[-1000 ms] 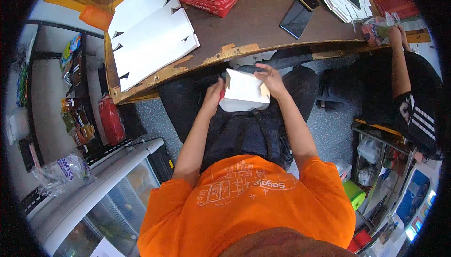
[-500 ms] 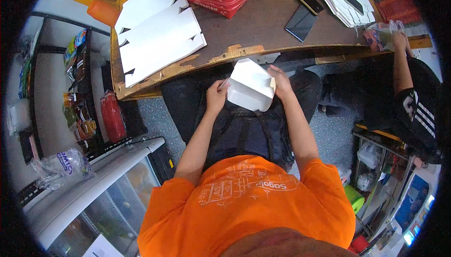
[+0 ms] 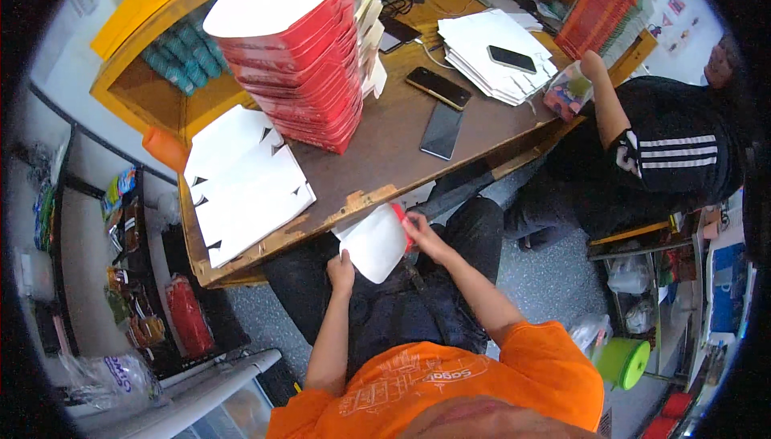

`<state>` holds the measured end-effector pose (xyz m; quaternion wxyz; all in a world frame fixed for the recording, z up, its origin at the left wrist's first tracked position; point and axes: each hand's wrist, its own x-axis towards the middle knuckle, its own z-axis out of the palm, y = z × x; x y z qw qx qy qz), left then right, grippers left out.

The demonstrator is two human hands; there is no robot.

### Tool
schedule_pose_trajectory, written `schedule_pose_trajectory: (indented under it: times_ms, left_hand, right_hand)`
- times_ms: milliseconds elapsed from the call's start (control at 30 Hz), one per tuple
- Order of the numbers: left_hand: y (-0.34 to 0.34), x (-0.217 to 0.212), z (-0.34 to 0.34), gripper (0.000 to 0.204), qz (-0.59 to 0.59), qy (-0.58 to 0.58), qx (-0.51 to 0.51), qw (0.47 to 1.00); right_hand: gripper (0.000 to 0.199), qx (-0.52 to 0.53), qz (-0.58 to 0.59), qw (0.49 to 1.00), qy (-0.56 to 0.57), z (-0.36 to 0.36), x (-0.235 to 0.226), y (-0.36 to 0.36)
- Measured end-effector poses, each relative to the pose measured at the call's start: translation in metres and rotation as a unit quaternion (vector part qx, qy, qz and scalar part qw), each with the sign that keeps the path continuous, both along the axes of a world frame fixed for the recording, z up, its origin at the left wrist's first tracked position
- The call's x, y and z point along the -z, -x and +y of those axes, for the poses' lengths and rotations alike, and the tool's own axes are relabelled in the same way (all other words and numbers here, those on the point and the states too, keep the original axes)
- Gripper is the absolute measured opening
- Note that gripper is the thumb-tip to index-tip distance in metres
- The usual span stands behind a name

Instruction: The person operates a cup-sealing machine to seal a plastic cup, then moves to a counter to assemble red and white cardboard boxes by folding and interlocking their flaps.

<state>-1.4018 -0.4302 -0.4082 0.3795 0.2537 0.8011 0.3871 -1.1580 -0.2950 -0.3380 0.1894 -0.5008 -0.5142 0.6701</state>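
Note:
Over my lap, just below the table's front edge, I hold a folded paper food box (image 3: 374, 248), white inside, with a strip of red showing at its right. My left hand (image 3: 342, 274) pinches its left edge, thumb on top. The fingers of my right hand (image 3: 424, 236) are wrapped on the red right side. On the table ahead stands a tall stack of nested red boxes (image 3: 309, 89) with white insides. To its left lies a pile of flat white box blanks (image 3: 241, 194) with notched edges.
The wooden table (image 3: 337, 182) has a worn front edge. Phones (image 3: 440, 88) lie at its middle, beside another pile of white blanks (image 3: 474, 41) with a phone on it. A co-worker (image 3: 675, 150) in black sits at the right, holding a clear bag (image 3: 566, 93). Shelves (image 3: 144, 278) stand left.
My view has swung up and turned, showing more of the tall stack. The box has turned in my hands, so its red side now shows by my right hand.

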Motion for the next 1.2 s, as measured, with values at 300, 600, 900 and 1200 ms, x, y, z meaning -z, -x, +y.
schedule_pose_trajectory:
  times_ms: [300,600,900,1200]
  left_hand:
    - [-0.012,-0.024,0.007,0.057,-0.205,-0.023,-0.077,0.975]
    - [-0.012,-0.029,0.003,0.040,-0.273,-0.019,-0.044,0.961]
    - [-0.005,-0.013,-0.001,0.029,-0.288,-0.050,-0.043,0.955]
    - [-0.012,-0.036,0.006,0.037,-0.352,-0.012,-0.070,0.933]
  right_hand:
    - [0.051,-0.036,-0.040,0.982,-0.183,0.002,0.000,-0.010]
    - [0.050,-0.025,-0.140,0.980,-0.138,0.003,-0.008,-0.007]
    - [0.047,-0.012,-0.124,0.968,-0.217,0.001,-0.014,-0.001]
    - [0.053,0.003,-0.079,0.983,-0.166,0.008,0.016,-0.006]
